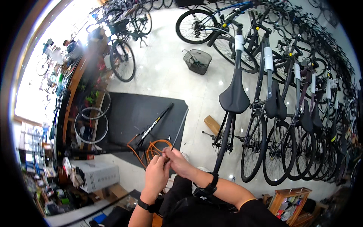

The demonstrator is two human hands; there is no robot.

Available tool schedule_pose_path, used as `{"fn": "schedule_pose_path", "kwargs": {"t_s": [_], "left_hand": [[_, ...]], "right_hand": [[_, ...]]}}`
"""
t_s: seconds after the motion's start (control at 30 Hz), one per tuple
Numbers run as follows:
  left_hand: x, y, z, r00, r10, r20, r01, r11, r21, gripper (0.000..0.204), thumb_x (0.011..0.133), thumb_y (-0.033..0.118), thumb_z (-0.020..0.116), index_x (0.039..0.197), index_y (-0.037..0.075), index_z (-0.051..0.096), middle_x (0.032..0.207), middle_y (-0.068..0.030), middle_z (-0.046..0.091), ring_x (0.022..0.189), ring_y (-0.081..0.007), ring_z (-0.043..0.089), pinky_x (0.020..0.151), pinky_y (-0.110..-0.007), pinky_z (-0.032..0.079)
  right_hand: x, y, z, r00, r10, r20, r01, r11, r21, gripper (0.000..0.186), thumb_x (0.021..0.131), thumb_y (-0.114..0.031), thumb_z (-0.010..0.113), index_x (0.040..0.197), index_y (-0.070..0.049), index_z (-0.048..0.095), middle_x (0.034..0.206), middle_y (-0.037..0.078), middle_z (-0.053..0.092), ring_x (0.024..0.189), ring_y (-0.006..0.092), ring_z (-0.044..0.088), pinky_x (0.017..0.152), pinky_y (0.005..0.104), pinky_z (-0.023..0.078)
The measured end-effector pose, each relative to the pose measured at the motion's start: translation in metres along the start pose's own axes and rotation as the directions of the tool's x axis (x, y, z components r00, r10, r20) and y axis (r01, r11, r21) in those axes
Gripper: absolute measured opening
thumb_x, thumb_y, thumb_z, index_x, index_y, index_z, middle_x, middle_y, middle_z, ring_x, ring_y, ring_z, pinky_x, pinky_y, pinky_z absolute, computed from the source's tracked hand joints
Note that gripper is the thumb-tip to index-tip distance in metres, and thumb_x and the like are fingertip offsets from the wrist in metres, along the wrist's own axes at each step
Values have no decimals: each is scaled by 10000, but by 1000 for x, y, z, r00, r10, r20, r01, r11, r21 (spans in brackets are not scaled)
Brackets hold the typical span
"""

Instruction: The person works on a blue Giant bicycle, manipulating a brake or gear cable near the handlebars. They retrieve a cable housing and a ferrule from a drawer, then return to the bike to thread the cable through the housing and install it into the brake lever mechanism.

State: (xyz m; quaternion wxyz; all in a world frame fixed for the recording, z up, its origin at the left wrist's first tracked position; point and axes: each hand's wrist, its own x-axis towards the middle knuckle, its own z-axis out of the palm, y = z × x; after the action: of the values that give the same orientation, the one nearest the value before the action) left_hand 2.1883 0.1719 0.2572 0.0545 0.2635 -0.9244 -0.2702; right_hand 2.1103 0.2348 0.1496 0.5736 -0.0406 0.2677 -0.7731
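My right hand (177,162) grips the lower end of a thin, long grey rod (179,130), which angles up and away to the right over a dark mat (117,113). My left hand (157,174) is closed just beside it, fingertips touching near the rod's end; what it holds there is hidden. Beyond my hands lie a coiled orange hose (150,145) and a black tubular part with white lettering (159,115), both on the mat.
Bicycles (233,99) stand in rows on the right, others (123,60) at upper left. A wire basket (197,61) and brown package (211,125) are on the floor. A white box (100,176), wooden bench (70,104) and wooden crate (291,200) stand around me.
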Motion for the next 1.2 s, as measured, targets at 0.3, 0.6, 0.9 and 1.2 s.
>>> {"fn": "schedule_pose_path", "kwargs": {"t_s": [0.3,0.6,0.9,1.2], "left_hand": [[126,-84,-24,999,48,3,-41,877,-478,107,915,66,602,906,-39,580,700,-131,578,601,-197,551,581,-310,451],[226,-118,-93,989,146,0,-122,823,-554,148,947,89,585,958,-57,606,760,-71,637,688,-107,598,643,-253,493],[364,-163,-108,925,345,-159,-373,903,-213,105,881,67,624,874,-37,618,769,-169,624,674,-322,610,613,-351,474],[565,-205,-176,918,363,-159,-378,923,-78,70,847,19,635,906,-18,640,781,-146,626,686,-323,622,611,-363,481]], "right_hand": [[21,-89,-26,857,-204,-473,178,979,-101,131,988,-78,455,1036,-9,556,779,14,514,590,58,408,512,198,350],[98,-174,41,841,-452,-297,378,884,-276,169,1006,-156,512,976,-13,598,789,51,602,554,41,402,494,186,324],[281,-268,81,924,-383,-11,379,917,-123,145,1003,-168,524,988,-40,590,861,77,640,581,46,410,519,179,332],[504,-399,86,937,-278,214,290,956,-29,179,1009,-263,525,948,-103,576,785,37,601,574,40,362,528,180,318]]}}
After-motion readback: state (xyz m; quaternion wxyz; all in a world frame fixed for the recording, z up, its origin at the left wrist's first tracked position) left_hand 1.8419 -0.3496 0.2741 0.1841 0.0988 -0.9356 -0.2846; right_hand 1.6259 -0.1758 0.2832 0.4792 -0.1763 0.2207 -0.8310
